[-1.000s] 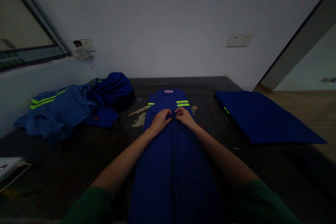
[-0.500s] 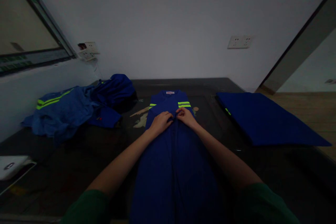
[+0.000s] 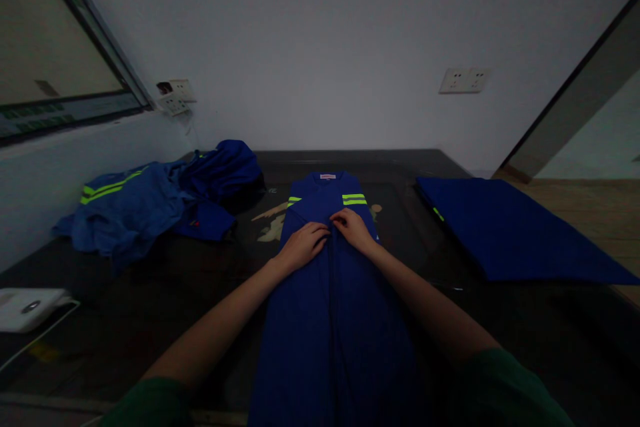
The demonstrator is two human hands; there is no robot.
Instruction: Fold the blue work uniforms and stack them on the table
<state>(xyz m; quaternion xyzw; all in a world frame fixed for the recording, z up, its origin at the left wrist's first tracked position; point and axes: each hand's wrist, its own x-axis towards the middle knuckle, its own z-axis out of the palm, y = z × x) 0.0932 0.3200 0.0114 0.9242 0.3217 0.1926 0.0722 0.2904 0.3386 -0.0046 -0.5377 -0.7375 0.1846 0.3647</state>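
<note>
A dark blue work jacket (image 3: 295, 347) lies lengthwise in front of me, folded narrow, its two sides meeting along a middle line. Its collar end, with a small white label (image 3: 328, 177), points to the wall, and yellow-green stripes (image 3: 355, 199) show near the top. My left hand (image 3: 304, 245) rests on the left side of the jacket, fingers bent together at the middle edge; its thumb is hidden. Just across the line, my right hand (image 3: 353, 227) pinches the cloth of the right side between thumb and fingers.
Crumpled blue clothes (image 3: 130, 203) are heaped at the left. A flat folded blue garment (image 3: 515, 230) lies at the right, jutting past the edge of the dark table (image 3: 415, 160). A white device (image 3: 30, 309) with a cable sits near left. Sockets (image 3: 464, 80) are on the wall.
The two hands have come slightly apart, and the left has slid a little nearer to me along the jacket. The camera view has shifted slightly.
</note>
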